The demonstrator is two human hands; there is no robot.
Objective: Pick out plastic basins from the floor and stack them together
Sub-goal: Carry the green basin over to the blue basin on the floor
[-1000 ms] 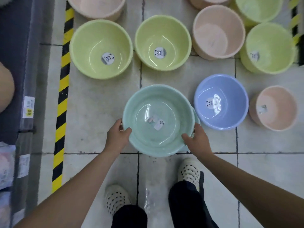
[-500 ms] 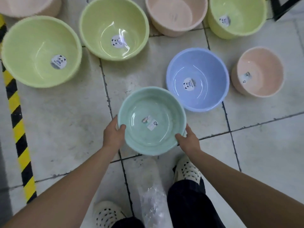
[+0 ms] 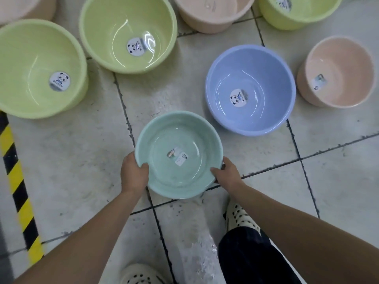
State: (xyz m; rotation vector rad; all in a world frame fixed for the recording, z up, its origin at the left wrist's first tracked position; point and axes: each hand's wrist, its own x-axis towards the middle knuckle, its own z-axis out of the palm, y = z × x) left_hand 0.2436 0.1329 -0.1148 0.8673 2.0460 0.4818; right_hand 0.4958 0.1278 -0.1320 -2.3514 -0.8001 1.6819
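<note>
A mint-green basin (image 3: 179, 140) with a small label inside is held level above the tiled floor, in the middle of the view. My left hand (image 3: 133, 173) grips its near-left rim, thumb inside. My right hand (image 3: 226, 173) grips its near-right rim. Just beyond it to the right, a blue basin (image 3: 250, 74) with a panda sticker stands on the floor. Two yellow-green basins (image 3: 37, 58) (image 3: 127, 23) stand at the far left and centre. A pink basin (image 3: 338, 72) stands at the right.
More pink basins (image 3: 213, 19) and a yellow-green one (image 3: 297, 19) line the top edge. A yellow-and-black striped tape (image 3: 18, 185) runs along the floor at the left. My feet in dotted white shoes (image 3: 240, 218) stand below the held basin.
The view has swung right and come closer to the floor. The mint-green basin stays in both hands and now sits lower, near the blue basin.
</note>
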